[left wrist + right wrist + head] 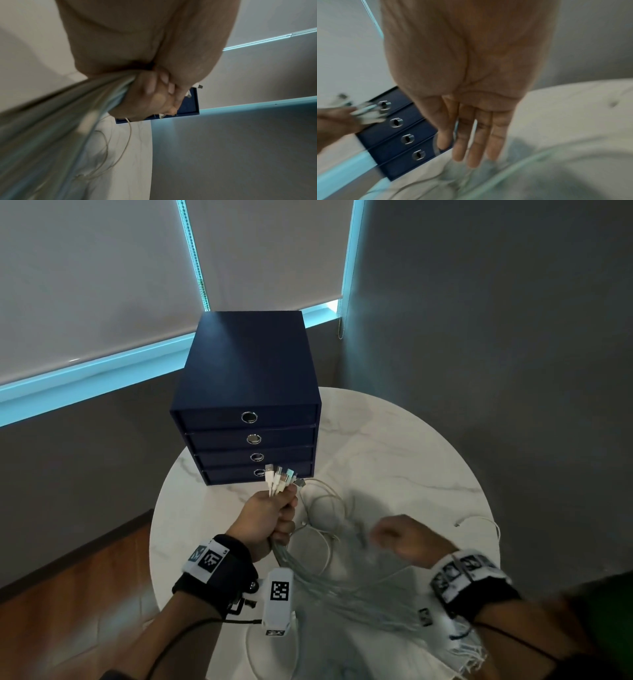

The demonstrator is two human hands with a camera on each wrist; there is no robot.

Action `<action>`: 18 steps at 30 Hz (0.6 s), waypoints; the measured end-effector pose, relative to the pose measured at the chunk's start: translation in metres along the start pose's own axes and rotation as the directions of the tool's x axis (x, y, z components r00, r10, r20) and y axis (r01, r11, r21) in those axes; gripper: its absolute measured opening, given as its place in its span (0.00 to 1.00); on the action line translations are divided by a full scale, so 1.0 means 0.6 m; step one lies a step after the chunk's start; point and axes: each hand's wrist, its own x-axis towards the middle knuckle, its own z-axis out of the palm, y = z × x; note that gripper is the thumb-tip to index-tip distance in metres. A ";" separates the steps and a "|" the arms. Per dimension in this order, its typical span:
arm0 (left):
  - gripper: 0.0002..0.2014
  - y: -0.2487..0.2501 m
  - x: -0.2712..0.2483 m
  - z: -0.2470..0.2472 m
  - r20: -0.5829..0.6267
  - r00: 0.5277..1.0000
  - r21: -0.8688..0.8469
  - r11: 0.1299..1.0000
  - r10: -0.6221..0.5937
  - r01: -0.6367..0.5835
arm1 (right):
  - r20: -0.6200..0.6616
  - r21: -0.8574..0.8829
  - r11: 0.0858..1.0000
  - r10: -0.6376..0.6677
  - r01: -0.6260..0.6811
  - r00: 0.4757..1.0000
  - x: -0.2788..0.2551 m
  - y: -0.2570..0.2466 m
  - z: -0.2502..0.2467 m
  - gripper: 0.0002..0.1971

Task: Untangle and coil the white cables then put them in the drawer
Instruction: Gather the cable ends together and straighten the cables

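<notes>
My left hand (267,518) grips a bundle of white cables (342,587) in its fist, above the round table. Their connector ends (279,479) stick up out of the fist, in front of the bottom drawer. In the left wrist view the fingers (154,89) curl round the cables (60,121), which stream down to the left, blurred. My right hand (400,537) is blurred, to the right of the hanging strands. Its wrist view shows the right hand (474,135) with straight fingers, holding nothing, over blurred cable loops (513,175). The navy drawer unit (246,364) has all its drawers closed.
A round white marble table (394,446) carries the drawer unit at its back left and loose cable loops in the middle. One thin cable end (479,520) lies near the right rim. Grey walls and a window with blinds stand close behind. Wooden floor shows at the left.
</notes>
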 end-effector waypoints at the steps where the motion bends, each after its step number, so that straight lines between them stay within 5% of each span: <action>1: 0.18 -0.002 0.000 0.001 -0.006 1.000 0.002 1.000 0.011 -0.011 | -0.025 0.079 0.995 -0.062 0.064 0.998 0.009 -0.037 0.023 0.06; 5: 0.18 -0.011 0.003 -0.005 -0.078 0.994 0.026 0.997 0.079 -0.077 | 0.207 -0.065 0.996 -0.042 0.057 0.977 0.044 -0.127 0.130 0.12; 9: 0.16 -0.039 0.003 -0.034 -0.161 0.979 0.129 0.986 0.127 -0.106 | 0.202 -0.293 0.956 0.055 0.007 0.978 0.043 -0.152 0.191 0.18; 18: 0.15 -0.091 -0.018 -0.077 -0.251 0.967 0.125 0.992 0.046 -0.015 | 0.287 -0.407 0.908 0.024 0.099 0.958 0.021 -0.160 0.278 0.21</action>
